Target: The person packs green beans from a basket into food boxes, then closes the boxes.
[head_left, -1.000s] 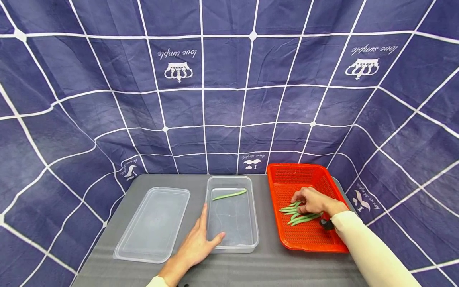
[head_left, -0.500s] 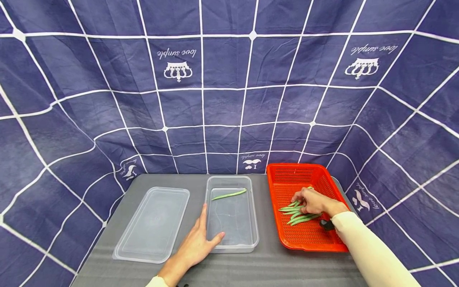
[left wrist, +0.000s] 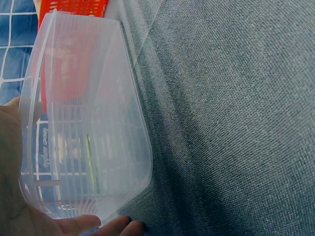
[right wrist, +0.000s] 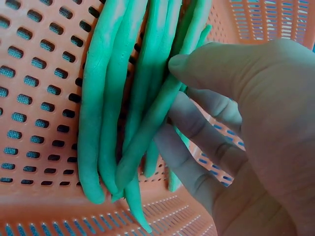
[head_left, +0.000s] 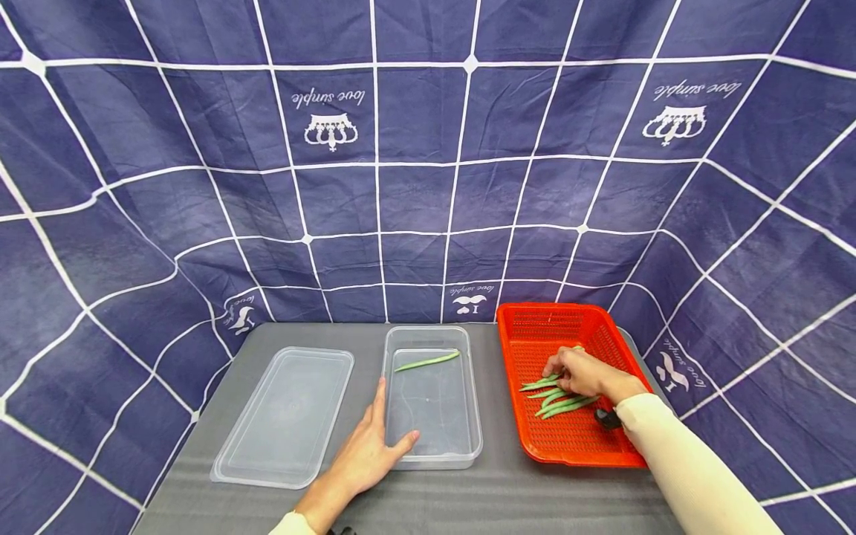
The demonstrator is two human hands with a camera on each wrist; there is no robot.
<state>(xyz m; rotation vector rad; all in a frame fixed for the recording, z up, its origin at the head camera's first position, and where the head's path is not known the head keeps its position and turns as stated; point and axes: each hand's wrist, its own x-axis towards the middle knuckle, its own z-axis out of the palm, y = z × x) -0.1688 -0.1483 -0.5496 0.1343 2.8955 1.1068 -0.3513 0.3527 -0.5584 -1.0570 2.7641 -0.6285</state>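
A clear plastic container (head_left: pixel 433 416) stands mid-table with one green bean (head_left: pixel 426 362) inside, near its far end. My left hand (head_left: pixel 366 453) rests against the container's near left corner, fingers straight along the side wall and thumb stretched over the near edge. To the right is a red plastic basket (head_left: pixel 575 452) holding several green beans (head_left: pixel 567 407). Inside it, my right hand (head_left: pixel 580 373) pinches one green bean (right wrist: pixel 155 110) between thumb and fingers. That bean lies slantwise across the others in the right wrist view. Part of the left hand is cut off in its wrist view.
A flat translucent lid (head_left: pixel 287 416) lies on the grey tabletop (head_left: pixel 495 494), left of the container. Blue cloth (head_left: pixel 428 200) with white lines hangs behind and at both sides. The basket has raised, slotted walls.
The right hand stays almost in place while the beans under its fingers shift slightly. The left hand and the container hold still.
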